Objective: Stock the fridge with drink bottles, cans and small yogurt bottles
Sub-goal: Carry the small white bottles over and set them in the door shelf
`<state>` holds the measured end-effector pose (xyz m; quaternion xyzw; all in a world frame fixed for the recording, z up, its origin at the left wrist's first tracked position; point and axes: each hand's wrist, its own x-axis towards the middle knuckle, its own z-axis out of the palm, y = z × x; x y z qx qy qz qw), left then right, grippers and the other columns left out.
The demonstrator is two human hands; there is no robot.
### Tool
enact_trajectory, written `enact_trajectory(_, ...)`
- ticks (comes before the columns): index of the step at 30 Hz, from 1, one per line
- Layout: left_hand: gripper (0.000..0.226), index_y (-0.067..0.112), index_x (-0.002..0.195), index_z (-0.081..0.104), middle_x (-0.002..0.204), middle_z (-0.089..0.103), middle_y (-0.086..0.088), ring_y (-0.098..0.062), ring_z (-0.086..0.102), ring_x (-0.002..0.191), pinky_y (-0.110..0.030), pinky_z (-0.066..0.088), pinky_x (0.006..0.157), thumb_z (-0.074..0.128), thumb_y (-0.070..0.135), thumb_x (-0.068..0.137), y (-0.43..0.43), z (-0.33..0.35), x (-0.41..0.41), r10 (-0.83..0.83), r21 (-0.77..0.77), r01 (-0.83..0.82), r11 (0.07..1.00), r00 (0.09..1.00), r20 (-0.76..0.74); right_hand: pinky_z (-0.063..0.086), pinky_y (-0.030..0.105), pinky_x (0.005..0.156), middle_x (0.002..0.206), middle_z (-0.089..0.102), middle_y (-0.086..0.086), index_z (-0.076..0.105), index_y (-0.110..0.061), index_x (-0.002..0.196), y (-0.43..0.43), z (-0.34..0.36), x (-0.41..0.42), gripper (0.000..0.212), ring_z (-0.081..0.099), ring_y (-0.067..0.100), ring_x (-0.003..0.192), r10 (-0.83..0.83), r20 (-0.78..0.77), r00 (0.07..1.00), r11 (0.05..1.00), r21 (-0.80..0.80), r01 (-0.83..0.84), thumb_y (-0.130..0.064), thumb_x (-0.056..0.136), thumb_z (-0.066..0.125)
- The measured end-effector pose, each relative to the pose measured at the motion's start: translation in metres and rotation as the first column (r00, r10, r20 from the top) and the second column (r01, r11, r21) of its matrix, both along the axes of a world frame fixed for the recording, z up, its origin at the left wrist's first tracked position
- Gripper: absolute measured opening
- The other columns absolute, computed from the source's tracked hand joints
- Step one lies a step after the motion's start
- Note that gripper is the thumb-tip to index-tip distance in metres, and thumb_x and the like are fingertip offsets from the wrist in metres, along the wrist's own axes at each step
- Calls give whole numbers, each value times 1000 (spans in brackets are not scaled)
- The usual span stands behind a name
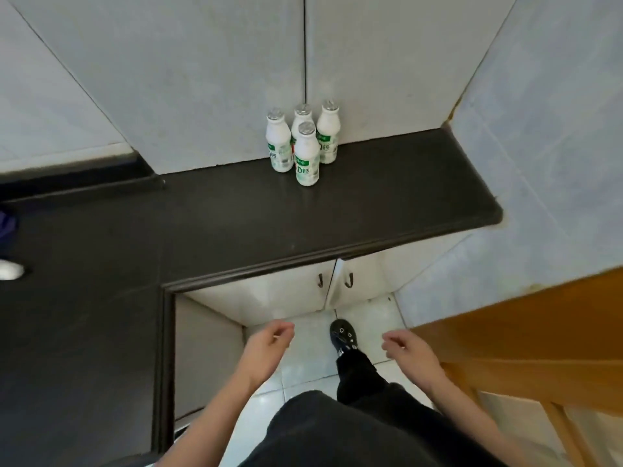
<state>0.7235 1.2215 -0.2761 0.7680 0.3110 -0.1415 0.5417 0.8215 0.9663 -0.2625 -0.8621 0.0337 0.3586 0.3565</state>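
Standing on counter [236, 214]: four yogurt bottles [307, 153], green labels illegible

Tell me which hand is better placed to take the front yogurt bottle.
Left, narrowly: the left hand sits almost straight below the front yogurt bottle, while the right hand lies farther off to the side. Both are empty.

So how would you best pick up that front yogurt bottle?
Probably wrap fingers around the narrow neck of the front yogurt bottle, coming from the counter's open near side. It stands upright, with three other bottles packed close behind, so the rear is blocked.
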Motion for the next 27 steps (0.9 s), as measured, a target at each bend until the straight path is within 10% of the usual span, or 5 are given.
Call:
enact_trajectory(9, 17, 31, 105, 59, 101, 64, 12, 5, 59, 87, -10, 43, 76, 59, 20, 92, 29, 94, 199, 335, 134, -446, 885, 810, 481, 38, 7, 70, 90, 56, -25, 58, -32, 105, 85, 84, 234, 17, 53, -13, 86, 15, 433, 901, 964, 232, -128, -22, 92, 56)
enact_trajectory(19, 58, 25, 142, 36, 137, 41, 12, -8, 44, 126, -35, 44, 100, 61, 31, 90, 54, 100, 279, 166, 285, -326, 901, 868, 467, 43, 27, 93, 123, 56, 0, 51, -16, 126, 189, 97, 315, 40, 55, 13, 110, 151, 646, 748, 921, 182, -344, -22, 88, 60)
enact_trajectory(27, 39, 25, 129, 49, 117, 55, 16, -3, 53, 107, -35, 48, 92, 59, 26, 91, 57, 102, 298, 101, 313, -268, 911, 882, 460, 43, 26, 90, 121, 58, 1, 54, -15, 124, 217, 84, 327, 40, 53, 15, 111, 155, 670, 726, 932, 145, -332, -30, 87, 61)
